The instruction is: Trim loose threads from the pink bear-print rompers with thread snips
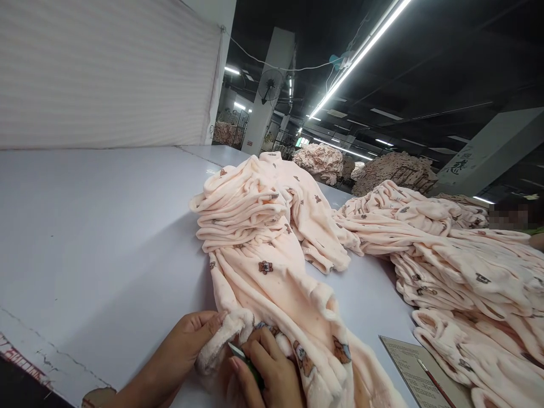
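A pale pink fleece garment (272,289) with brown bear prints lies across the table in front of me. My left hand (187,345) pinches the fluffy edge of its near end between thumb and fingers. Close beside it, my right hand (272,368) is closed around green-handled thread snips (238,351). Their pointed metal tip shows by the fluffy edge, while most of the handle is hidden by my fingers. Just beyond, a folded stack of the same pink fleece (242,209) rests on the garment's far part.
Large piles of pink fleece garments (446,249) cover the table's right side. A printed sheet (403,362) with a brown pen (436,382) on it lies at the lower right. The pale tabletop (93,243) extends left, its near edge cracked. A person is partly visible far right.
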Tool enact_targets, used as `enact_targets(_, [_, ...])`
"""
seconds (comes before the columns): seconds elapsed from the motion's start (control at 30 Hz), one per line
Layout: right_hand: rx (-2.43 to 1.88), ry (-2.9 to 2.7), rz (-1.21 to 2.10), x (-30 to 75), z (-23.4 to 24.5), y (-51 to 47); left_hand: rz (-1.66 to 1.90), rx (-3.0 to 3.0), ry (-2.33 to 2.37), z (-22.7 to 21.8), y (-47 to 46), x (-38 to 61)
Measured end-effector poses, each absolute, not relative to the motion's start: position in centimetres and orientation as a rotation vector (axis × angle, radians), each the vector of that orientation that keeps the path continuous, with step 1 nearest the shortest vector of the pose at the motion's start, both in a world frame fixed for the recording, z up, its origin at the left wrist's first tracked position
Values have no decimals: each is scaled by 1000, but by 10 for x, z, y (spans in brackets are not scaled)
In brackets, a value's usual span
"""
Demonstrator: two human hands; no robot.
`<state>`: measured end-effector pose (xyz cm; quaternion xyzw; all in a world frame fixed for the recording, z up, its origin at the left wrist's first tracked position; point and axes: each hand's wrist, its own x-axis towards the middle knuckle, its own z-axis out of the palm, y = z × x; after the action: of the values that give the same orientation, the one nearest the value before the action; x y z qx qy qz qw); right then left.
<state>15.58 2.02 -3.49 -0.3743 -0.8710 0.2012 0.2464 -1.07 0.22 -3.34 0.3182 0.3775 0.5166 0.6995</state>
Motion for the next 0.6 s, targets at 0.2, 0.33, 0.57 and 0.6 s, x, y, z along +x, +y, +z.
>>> enact_targets(0.2, [-1010,-2350,606,156,-31,19,1195,876,995,-28,-2,-13])
enact_targets(0.33, [-1023,-2416,493,155,-35,17,1192,973,1052,-19,-3,-12])
enact_targets(0.57, [-981,-2395,573,162,-31,19,1158,969,1060,-23,0,-13])
enact_targets(0.6, [-996,-2369,581,162,-31,19,1154,969,1058,-23,0,-12])
